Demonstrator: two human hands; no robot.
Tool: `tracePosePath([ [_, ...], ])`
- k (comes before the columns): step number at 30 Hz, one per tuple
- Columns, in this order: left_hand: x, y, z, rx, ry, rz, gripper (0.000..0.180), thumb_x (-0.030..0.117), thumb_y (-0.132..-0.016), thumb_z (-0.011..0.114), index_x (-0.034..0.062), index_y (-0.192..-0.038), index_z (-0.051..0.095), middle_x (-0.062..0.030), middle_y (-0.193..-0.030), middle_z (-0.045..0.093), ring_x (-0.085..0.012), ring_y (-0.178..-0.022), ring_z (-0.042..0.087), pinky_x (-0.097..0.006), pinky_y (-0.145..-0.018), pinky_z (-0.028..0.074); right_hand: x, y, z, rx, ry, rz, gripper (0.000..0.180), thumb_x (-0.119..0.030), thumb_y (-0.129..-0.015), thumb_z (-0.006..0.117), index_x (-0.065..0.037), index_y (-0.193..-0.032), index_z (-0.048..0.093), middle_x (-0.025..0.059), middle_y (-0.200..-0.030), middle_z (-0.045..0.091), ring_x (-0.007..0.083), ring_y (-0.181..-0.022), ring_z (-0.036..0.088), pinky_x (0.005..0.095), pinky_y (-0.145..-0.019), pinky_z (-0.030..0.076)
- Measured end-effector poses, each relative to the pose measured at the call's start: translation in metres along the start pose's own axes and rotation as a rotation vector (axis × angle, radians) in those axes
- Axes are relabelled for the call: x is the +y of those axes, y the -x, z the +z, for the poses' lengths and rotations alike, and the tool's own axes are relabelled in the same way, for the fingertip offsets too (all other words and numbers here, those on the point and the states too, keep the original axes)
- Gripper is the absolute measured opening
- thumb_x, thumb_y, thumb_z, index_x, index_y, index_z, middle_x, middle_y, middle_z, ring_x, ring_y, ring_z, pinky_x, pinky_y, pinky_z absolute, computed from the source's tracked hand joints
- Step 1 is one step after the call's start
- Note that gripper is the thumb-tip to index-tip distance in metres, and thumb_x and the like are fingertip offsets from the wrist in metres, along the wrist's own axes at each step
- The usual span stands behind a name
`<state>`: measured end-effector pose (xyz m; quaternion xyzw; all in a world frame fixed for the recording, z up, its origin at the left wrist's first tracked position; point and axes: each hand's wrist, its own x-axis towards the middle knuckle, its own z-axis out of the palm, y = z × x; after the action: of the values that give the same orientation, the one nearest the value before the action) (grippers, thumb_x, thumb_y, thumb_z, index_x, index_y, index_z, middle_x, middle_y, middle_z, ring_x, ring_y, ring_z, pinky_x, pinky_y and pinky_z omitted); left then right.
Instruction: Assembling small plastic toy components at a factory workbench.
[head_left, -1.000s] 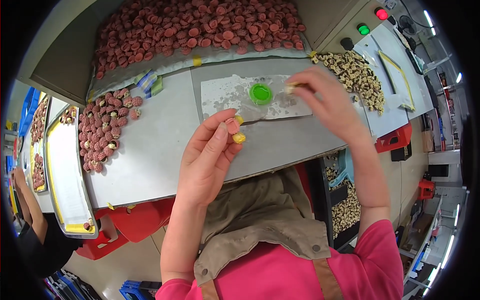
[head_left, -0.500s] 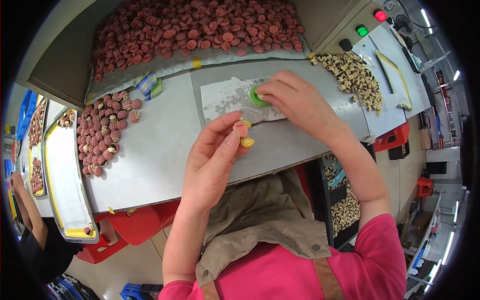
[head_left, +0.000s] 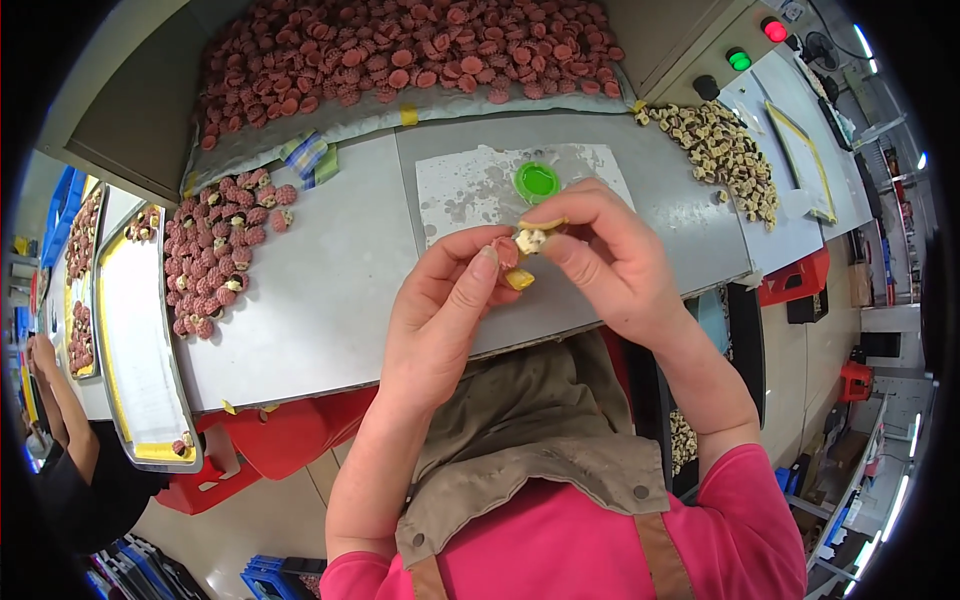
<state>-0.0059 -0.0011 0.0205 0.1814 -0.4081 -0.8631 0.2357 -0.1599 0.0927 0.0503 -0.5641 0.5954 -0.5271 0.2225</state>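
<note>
Both hands are working close together over the near part of the grey counter, and here the left hand is pinching a pink shell between thumb and fingers. Right beside it, the right hand is gripping a small cream piece with dark specks, thumb below, forefinger above, the fingers closing on it firmly. The pink shell is sitting on the left, the cream piece on the right, the pair forming a line that is running sideways and rising slightly rightward. The cream piece is showing its lumpy face to the camera; the shell's hollow is too hidden by the thumb to read, and both are too small and stubby for a long axis to be told. Whether they are touching, I cannot tell. A yellow covering is showing on a left fingertip just below the shell. Beyond the hands, a green pot is resting on a white, stained sheet. Assembled berries are lying to the left, cream-and-brown pieces are spreading rightward, and loose pink shells are heaping up behind.
</note>
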Motion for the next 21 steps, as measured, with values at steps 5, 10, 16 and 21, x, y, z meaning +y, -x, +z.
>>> tracePosePath([
  [5,-0.002,-0.001,-0.001,-0.002,0.005,0.019,0.028,0.016,-0.094,0.053,-0.0017,-0.116,0.051,-0.0059,-0.106,0.058,-0.0116,-0.094,0.056,-0.025,-0.084,0.046,0.002,-0.004,0.006,-0.043,0.373,-0.273,0.015,-0.006,-0.088,0.058,-0.003,-0.103,0.057,0.0063,-0.097,0.058,0.0151,-0.084,0.056,0.0278,-0.076,0.045],
  [10,-0.013,0.006,0.005,0.068,-0.230,0.267,0.024,0.008,-0.092,0.055,-0.0023,-0.113,0.052,-0.0061,-0.105,0.058,-0.0119,-0.094,0.057,-0.024,-0.085,0.046,0.001,0.004,0.018,0.041,0.176,-0.146,0.016,-0.003,-0.085,0.060,-0.003,-0.101,0.057,0.0098,-0.096,0.058,0.0189,-0.081,0.057,0.0303,-0.071,0.047],
  [16,-0.013,0.005,0.005,0.119,-0.351,0.360,0.025,0.003,-0.090,0.056,-0.0009,-0.114,0.055,-0.0077,-0.104,0.057,-0.0124,-0.095,0.057,-0.024,-0.084,0.046,0.003,0.009,0.023,0.123,0.301,-0.227,0.017,-0.005,-0.087,0.058,-0.003,-0.103,0.056,0.0076,-0.093,0.057,0.0162,-0.079,0.055,0.0272,-0.072,0.046],
  [21,-0.011,0.007,0.003,0.039,-0.332,0.230,0.036,0.004,-0.089,0.057,0.0001,-0.124,0.049,-0.0085,-0.104,0.057,-0.0130,-0.096,0.057,-0.024,-0.084,0.047,0.000,0.020,0.017,0.056,0.037,0.011,0.022,-0.010,-0.087,0.061,-0.003,-0.107,0.056,0.0058,-0.095,0.053,0.0141,-0.082,0.052,0.0250,-0.076,0.042],
])
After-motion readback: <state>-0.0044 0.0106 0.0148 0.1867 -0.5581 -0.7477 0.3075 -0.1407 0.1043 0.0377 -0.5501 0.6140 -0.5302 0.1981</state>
